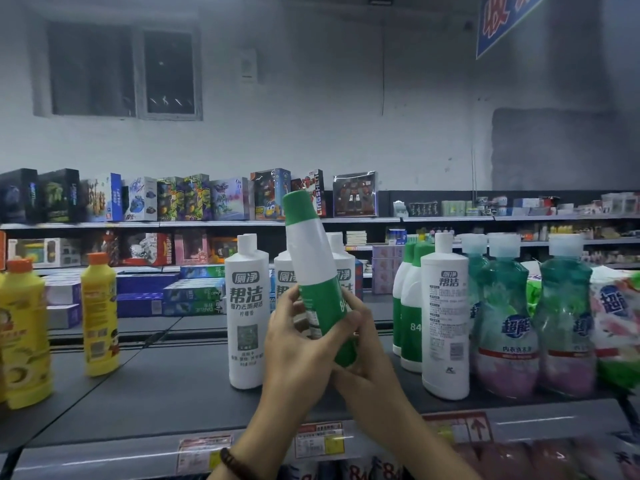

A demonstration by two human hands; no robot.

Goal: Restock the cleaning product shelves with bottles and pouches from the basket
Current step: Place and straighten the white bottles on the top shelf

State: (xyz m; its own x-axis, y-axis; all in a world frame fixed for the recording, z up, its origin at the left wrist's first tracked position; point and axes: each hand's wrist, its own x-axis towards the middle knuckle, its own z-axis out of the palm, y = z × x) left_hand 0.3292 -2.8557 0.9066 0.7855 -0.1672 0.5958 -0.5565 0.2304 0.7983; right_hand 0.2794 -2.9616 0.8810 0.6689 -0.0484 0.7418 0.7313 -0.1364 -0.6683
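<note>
A green-and-white bottle (311,258) with a green cap is held above the dark top shelf (166,386), tilted with its cap leaning to the left. My left hand (294,344) grips its lower left side. My right hand (360,348) wraps around its base from the right. Just behind stand white bottles (246,313) with white caps. Two matching green-and-white bottles (407,306) stand to the right, beside another white bottle (446,320). The basket is out of view.
Yellow bottles (100,313) with orange caps stand at the left of the shelf. Teal bottles (504,327) and colourful pouches (616,323) fill the right end. Price tags (320,441) line the shelf's front edge. Toy boxes (194,199) fill the far shelves.
</note>
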